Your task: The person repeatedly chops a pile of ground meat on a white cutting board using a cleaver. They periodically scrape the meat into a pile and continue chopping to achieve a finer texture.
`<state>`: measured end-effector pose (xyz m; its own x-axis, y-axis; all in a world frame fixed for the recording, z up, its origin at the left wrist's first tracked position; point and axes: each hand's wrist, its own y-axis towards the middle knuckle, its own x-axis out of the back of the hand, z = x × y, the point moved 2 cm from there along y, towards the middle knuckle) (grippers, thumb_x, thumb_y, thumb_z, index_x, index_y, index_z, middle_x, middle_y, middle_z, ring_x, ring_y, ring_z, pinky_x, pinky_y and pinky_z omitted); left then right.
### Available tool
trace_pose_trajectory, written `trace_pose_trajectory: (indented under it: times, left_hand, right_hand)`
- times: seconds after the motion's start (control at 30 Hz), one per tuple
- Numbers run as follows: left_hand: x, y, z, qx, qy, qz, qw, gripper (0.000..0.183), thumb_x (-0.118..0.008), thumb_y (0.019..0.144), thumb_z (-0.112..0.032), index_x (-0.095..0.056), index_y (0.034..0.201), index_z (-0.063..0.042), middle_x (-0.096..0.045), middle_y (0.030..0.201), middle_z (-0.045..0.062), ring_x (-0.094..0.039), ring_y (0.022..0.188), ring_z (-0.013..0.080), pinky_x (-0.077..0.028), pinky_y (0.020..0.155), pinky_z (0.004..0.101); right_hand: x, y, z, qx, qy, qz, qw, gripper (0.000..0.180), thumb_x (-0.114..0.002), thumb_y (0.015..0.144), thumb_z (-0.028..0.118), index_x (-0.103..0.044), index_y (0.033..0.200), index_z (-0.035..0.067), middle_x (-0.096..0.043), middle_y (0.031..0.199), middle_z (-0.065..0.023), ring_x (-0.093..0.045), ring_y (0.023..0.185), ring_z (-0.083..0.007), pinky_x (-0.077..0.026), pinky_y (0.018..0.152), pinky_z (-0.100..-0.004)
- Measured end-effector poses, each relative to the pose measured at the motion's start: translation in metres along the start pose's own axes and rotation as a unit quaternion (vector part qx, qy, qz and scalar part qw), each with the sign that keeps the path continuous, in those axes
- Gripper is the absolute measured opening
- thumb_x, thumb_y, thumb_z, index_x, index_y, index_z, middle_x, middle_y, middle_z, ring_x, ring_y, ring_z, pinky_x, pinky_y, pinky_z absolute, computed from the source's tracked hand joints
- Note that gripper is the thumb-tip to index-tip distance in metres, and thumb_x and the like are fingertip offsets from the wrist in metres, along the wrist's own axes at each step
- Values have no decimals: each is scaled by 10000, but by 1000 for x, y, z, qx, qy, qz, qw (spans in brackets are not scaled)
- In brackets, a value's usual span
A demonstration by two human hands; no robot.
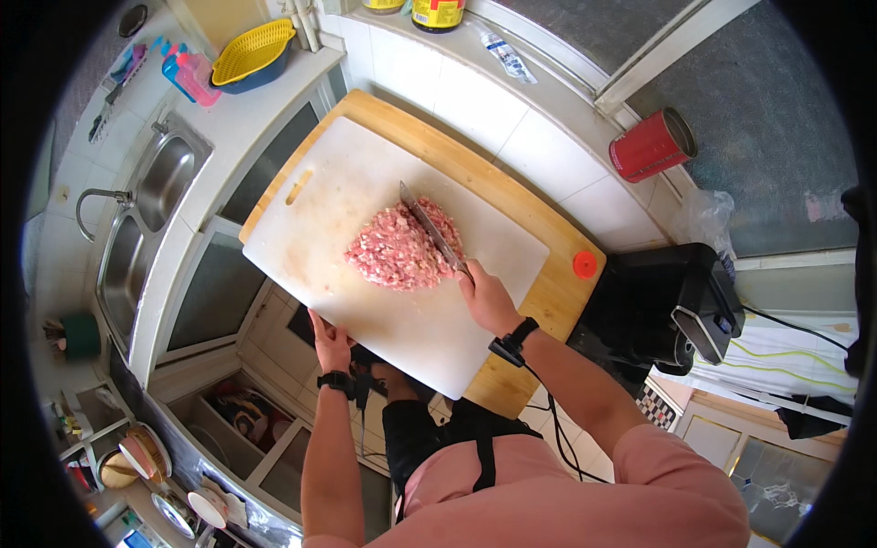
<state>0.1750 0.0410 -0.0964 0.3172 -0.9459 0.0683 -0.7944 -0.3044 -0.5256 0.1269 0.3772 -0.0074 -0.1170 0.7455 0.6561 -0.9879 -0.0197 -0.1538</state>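
A heap of chopped raw meat [390,250] lies in the middle of a white plastic cutting board [301,226]. My right hand [490,298] grips a kitchen knife [433,231] by its handle. The blade slants across the right part of the heap, its tip pointing away from me past the meat's far edge. At the board's near-left edge is my left hand [332,340], thumb and fingers around the rim, some of them hidden beneath it. Under the plastic board sits a wooden board [548,315], jutting out along the far and right sides.
A double steel sink [164,181] is set into the left counter, with a yellow colander [253,51] behind it. A red can [651,144] and a tube [507,55] rest on the window ledge. A black appliance [637,294] stands right of the boards, near my right arm.
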Motion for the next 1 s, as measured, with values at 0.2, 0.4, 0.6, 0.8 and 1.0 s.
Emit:
trace_pose_trajectory:
  times: [0.2, 0.4, 0.6, 0.8, 1.0]
  left_hand:
    - [3, 0, 5, -4, 15, -1, 1000, 850, -533, 1045, 0, 0, 1677, -194, -683, 943, 92, -651, 776, 143, -592, 682, 338]
    - [0, 0, 2, -8, -11, -1, 1000, 849, -535, 1048, 0, 10, 1676, -174, -684, 944, 92, -638, 747, 139, -588, 677, 344]
    - [5, 0, 5, -9, 10, 2, 1000, 853, -538, 1049, -1, 10, 1676, -183, -692, 950, 97, -636, 743, 137, -586, 678, 339]
    - [11, 6, 15, -9, 11, 4, 1000, 861, -546, 1047, -6, 12, 1676, -191, -692, 935, 98, -636, 743, 132, -586, 674, 333]
    - [4, 2, 5, 0, 1, 1, 1000, 865, -548, 1042, -10, 13, 1676, -191, -681, 903, 84, -622, 719, 125, -578, 660, 320]
  right_hand:
    - [-2, -7, 21, -14, 4, 22, 1000, 248, -529, 1069, 237, -512, 1212, 36, -643, 802, -262, -632, 741, -474, -466, 649, -526]
    - [3, -12, 25, -5, 31, 5, 999, 263, -542, 1059, 249, -502, 1216, 42, -655, 802, -270, -632, 745, -489, -462, 650, -566]
    - [10, -11, 24, -5, 41, 4, 999, 258, -553, 1052, 246, -510, 1207, 44, -666, 819, -272, -633, 754, -495, -467, 650, -574]
    - [25, -9, 40, -8, 90, -2, 996, 259, -560, 1043, 235, -516, 1208, 41, -668, 823, -273, -640, 764, -493, -464, 652, -583]
    - [13, -2, 10, 7, 57, -8, 998, 266, -560, 1049, 246, -518, 1206, 35, -661, 809, -263, -637, 754, -492, -474, 653, -562]
